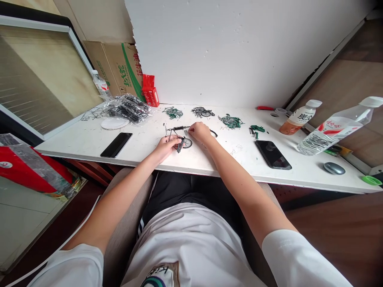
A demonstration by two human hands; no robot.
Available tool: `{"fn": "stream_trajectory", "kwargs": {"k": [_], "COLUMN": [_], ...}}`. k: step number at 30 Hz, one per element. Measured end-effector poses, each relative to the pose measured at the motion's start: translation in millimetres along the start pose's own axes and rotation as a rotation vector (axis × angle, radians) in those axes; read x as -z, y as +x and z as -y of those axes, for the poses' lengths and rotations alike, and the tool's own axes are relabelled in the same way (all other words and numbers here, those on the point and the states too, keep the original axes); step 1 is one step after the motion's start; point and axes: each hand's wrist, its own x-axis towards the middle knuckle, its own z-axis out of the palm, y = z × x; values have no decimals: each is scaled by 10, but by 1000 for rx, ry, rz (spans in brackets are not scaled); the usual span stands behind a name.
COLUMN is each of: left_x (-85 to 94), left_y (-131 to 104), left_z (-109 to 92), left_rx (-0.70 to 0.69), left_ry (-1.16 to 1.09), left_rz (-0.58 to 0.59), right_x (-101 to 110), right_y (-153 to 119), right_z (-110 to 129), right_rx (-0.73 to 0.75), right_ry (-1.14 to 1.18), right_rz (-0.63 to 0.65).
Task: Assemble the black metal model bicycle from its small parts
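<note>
While the model bicycle (182,142) juts beyond the pinching left grip (167,147), the curled right grip (200,131) hides any hold.

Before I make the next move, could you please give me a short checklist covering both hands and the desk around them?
1. Left hand has hold of the model bicycle: ok, fingers around it beside the spoked wheel.
2. Right hand has a part in its grip: cannot tell, the fingertips are too small to read.
3. Phones apart from the hands: ok, the left phone and right phone touch neither.
4. Caps on the tea-coloured bottle and large clear bottle: ok, both on.
5. Green parts gathered together: not ok, separate clusters.
</note>
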Motion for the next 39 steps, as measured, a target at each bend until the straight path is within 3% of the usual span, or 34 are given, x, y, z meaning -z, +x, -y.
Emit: {"fn": "stream_trajectory", "kwargs": {"k": [4, 9, 18, 33, 39], "left_x": [9, 25, 23, 14, -7], "left_y": [1, 1, -3, -6, -25], "left_z": [7, 23, 25, 10, -7], "left_rx": [-2, -1, -7, 4, 12], "left_ry": [27, 53, 34, 37, 31], "left_rz": [-5, 3, 9, 11, 6], "right_x": [-2, 89, 203, 80, 88], "right_y": [-10, -70, -96, -171, -164], "right_z": [-29, -175, -325, -121, -161], "right_rx": [2, 7, -20, 9, 44], "right_ry": [-54, 94, 127, 7, 22], "right_rz": [-5, 48, -30, 29, 61]}}
